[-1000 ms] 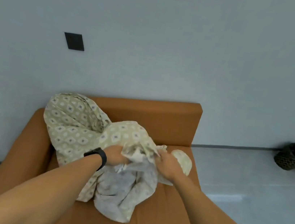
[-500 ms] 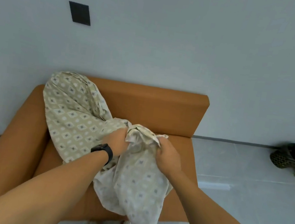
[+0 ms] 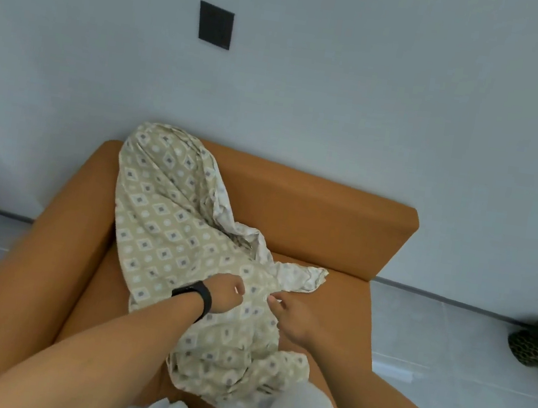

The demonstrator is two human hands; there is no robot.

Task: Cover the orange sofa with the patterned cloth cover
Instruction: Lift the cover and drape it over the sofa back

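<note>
Against the pale wall (image 3: 347, 76), the orange sofa (image 3: 310, 216) stands with only a strip of it dressed: the patterned cloth cover (image 3: 170, 235) is hooked over the far left corner of the backrest and runs down in a bunched band across the seat to the near edge, where it piles up. The right half of the backrest, the right side of the seat and the left armrest are bare. Both hands are low on the cloth near the middle of the seat. The left hand (image 3: 225, 293), with a black wristband (image 3: 197, 297) above it, has its fingers curled in and appears to pinch a fold of the cover; the right hand (image 3: 292, 321) lies on the cloth just beside it, fingers bent toward the fabric, though whether it really grips I cannot tell. The step looks like finding an edge in the bunch, so spreading is barely begun. Next, I judge, the cloth needs opening out rightward and drawing up over the far right corner of the backrest. On the floor at far right sits a dark woven basket (image 3: 537, 349); its contents are too dim to make out.
</note>
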